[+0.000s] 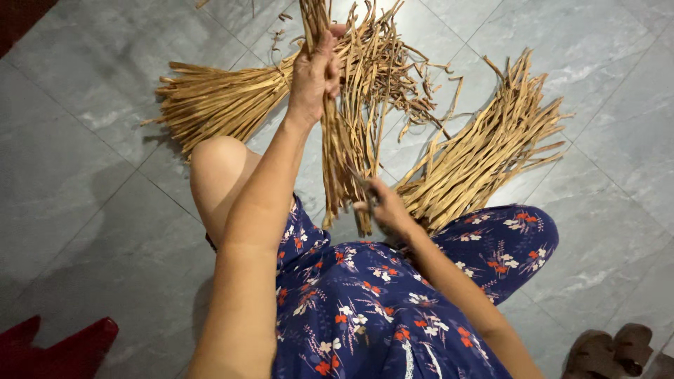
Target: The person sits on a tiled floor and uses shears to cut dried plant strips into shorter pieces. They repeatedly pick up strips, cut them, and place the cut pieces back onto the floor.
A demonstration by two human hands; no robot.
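Her left hand (314, 77) squeezes the dry strips (342, 151) (top middle); right hand (382, 208) pinches their ends. Tugging hard might snap them.

Left hand (314, 78) raised well forward at the end of a long, nearly straight bare forearm, back of hand toward the camera, fingers curled shut in a fist-like grip. Right hand (385, 208) lower and nearer the body, forearm angled in from the lower right, wrist bent, fingers pinched closed. Hands well apart, left above right.
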